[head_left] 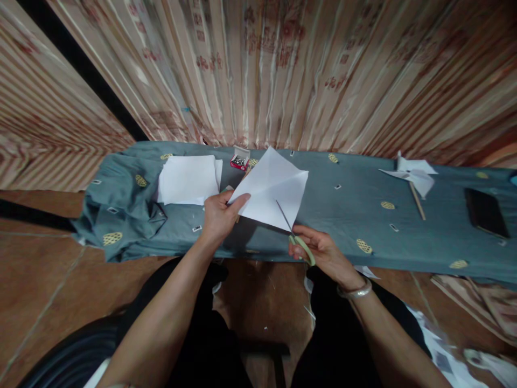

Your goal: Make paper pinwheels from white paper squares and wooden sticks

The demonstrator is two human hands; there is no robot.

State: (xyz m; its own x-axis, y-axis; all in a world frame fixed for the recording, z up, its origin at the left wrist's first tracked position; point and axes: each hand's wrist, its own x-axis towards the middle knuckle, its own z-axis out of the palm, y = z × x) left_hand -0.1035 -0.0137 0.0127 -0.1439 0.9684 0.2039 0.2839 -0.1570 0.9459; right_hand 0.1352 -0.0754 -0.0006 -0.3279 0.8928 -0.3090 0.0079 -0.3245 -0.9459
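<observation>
A square sheet of white paper [270, 188] with crease lines is held up over the cloth-covered table. My left hand [221, 213] pinches its left corner, thumb on top. In my right hand [319, 250] is a pair of scissors [304, 248] with pale green handles. One scissor blade lies over the paper at its near corner, pointing toward the middle; the other blade is hidden, apparently beneath the sheet. Partly covered by the paper's left edge is a thin wooden stick [247, 172].
A stack of white paper [189, 180] lies left on the table [335, 215]. Behind my left hand sits an open red box [240, 159] of small metal pieces. To the right are a paper pinwheel [416, 175] on a stick and a black phone [486, 212]. Paper scraps [440, 350] litter the floor.
</observation>
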